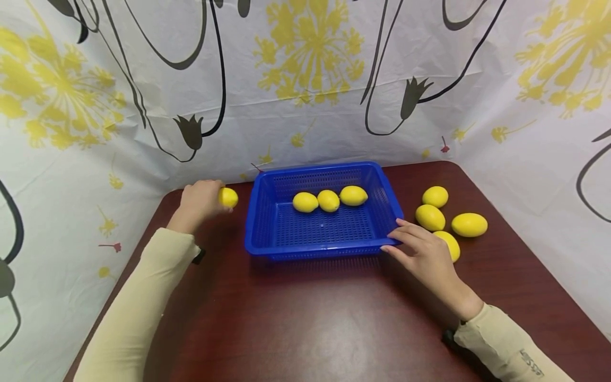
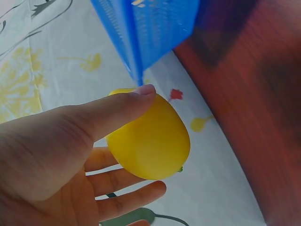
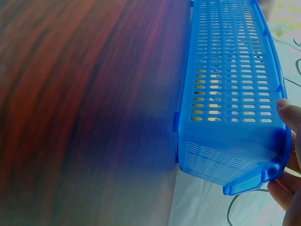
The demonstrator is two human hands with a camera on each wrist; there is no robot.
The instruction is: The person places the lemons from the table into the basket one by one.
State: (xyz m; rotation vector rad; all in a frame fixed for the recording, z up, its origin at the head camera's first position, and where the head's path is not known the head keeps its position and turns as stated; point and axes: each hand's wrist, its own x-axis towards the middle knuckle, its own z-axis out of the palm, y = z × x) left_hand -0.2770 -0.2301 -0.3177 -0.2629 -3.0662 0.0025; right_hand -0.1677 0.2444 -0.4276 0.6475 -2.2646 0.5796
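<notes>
- Currently, left grip point(image 1: 202, 199) pinches lemon point(image 1: 229, 198); could slip if pressure eases.
- Right grip point(image 1: 425, 252) holds blue basket point(image 1: 315, 248) by its rim; uneven pull might tip it.

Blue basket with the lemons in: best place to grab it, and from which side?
I'd take the basket by its rim at both short ends, one hand from left, one from right: the walls narrow below that edge. The right hand holds the rim at near right. Lifting level should keep the three lemons inside from rolling.
</notes>
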